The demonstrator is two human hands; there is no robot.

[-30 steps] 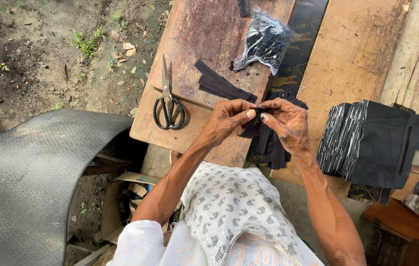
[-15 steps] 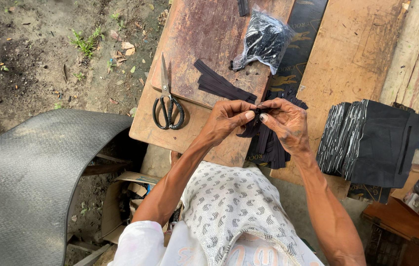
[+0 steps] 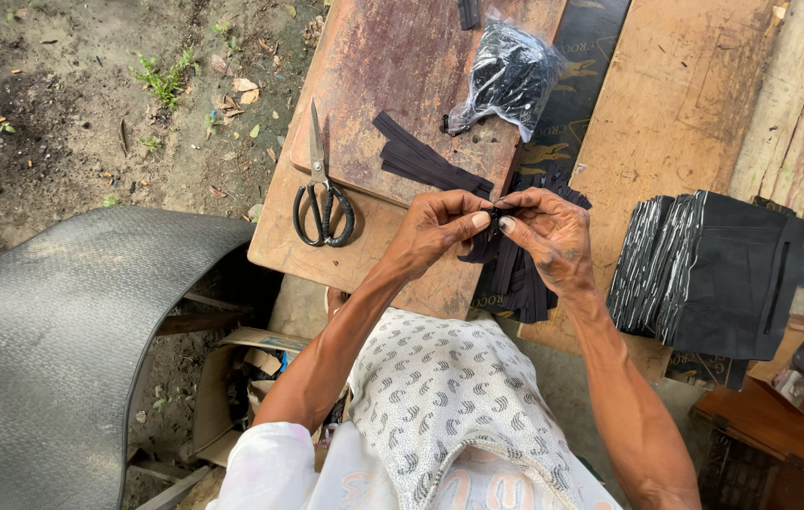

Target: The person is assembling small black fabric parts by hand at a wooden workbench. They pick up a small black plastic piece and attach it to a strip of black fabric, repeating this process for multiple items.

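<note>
Overhead, head view. Left hand (image 3: 435, 231) and right hand (image 3: 548, 236): thumbs and forefingers meet, pinched together on the top end of one black strip (image 3: 489, 244). Strip's long axis runs away from the fingertips toward the body, onto a strip pile (image 3: 515, 279) under the right hand; both hands equally near. More strips (image 3: 421, 161) fan left on the plank (image 3: 393, 66). Scissors (image 3: 322, 203) lie just left of the left hand, apart. Plastic bag (image 3: 511, 76) beyond. Black stack (image 3: 714, 274) right. Nothing blocks the fingers.

Black strips (image 3: 506, 260), black-handled scissors (image 3: 323, 189)
</note>
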